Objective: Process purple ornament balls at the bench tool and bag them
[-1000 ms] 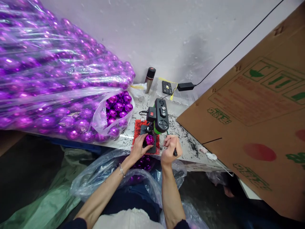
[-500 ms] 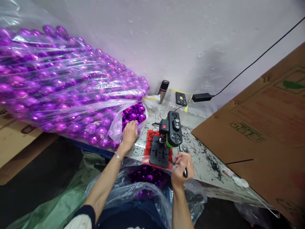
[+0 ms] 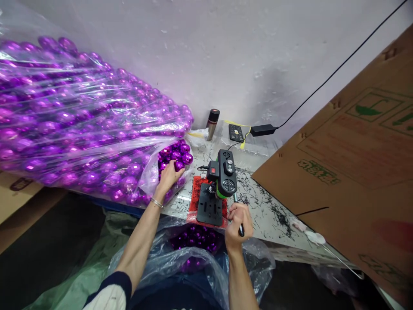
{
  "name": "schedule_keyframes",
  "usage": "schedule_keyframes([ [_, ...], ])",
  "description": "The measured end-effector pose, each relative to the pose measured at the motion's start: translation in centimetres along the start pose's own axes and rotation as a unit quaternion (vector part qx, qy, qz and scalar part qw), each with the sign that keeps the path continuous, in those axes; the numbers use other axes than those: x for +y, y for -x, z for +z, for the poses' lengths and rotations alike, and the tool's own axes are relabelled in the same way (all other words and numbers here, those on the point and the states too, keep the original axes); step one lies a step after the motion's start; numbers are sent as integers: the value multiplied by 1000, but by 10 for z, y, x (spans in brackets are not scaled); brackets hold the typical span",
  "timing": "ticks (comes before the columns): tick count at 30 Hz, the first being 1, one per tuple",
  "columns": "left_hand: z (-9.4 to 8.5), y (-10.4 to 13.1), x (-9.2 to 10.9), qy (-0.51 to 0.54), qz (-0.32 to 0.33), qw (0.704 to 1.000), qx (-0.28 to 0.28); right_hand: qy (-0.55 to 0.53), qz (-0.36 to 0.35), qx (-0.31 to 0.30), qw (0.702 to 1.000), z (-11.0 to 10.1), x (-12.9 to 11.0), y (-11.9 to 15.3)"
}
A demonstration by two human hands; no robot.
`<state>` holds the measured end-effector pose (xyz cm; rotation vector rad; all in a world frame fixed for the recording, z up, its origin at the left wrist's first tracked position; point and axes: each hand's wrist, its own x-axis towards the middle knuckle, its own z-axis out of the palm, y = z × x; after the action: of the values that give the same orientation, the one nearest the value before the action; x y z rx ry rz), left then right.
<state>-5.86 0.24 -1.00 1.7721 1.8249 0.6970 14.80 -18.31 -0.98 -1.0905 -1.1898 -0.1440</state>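
A large clear plastic bag full of shiny purple balls slopes down to the table on the left. At its mouth, my left hand has its thumb and fingers closed around a purple ball; more balls lie loose just beyond it. Wrapped round the black-tipped lever is my right hand, in a fist. That lever belongs to a small black bench press with two round grilles and a red switch. Its slotted base plate has nothing on it and rests on a red sheet.
Below the table edge in front of me, an open clear bag holds purple balls. A spray can, a power adapter and a black patterned plate stand behind the press. Black scraps litter the tabletop. A large carton leans in at right.
My left hand has opened its fingers slightly and taken hold of a ball at the bag's mouth. The right hand keeps its grip on the lever. The view has shifted slightly right.
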Motion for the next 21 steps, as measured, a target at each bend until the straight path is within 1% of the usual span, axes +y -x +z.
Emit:
schedule_keyframes([
  [2,-5,11,-10,109,30,991,70,-4,-2,1,1000,0,1,0],
  [3,-7,18,-14,175,40,980,90,-6,-2,2,1000,1,1,0],
  [4,-9,26,-17,250,44,963,93,-8,-2,5,1000,1,1,0],
  [5,-9,34,-19,328,40,941,79,-10,0,9,1000,1,1,1],
  [6,-8,42,-20,404,30,913,51,-11,3,12,1000,2,2,1],
  [8,-2,57,-20,528,-2,849,-16,-10,11,13,1000,2,1,1],
  [10,10,70,-19,603,-27,794,-75,-9,18,10,1000,2,-1,1],
  [12,24,81,-18,637,-46,761,-114,-8,18,2,1000,1,-4,-2],
  [14,40,91,-17,648,-66,745,-143,-6,20,-7,1000,0,-8,-7],
  [17,62,103,-13,646,-91,737,-177,-4,27,-16,999,0,-14,-18],
  [19,74,110,-10,634,-97,746,-179,-1,29,-15,999,0,-17,-25],
  [21,85,114,-8,608,-104,770,-164,8,30,-16,999,0,-19,-30],
])
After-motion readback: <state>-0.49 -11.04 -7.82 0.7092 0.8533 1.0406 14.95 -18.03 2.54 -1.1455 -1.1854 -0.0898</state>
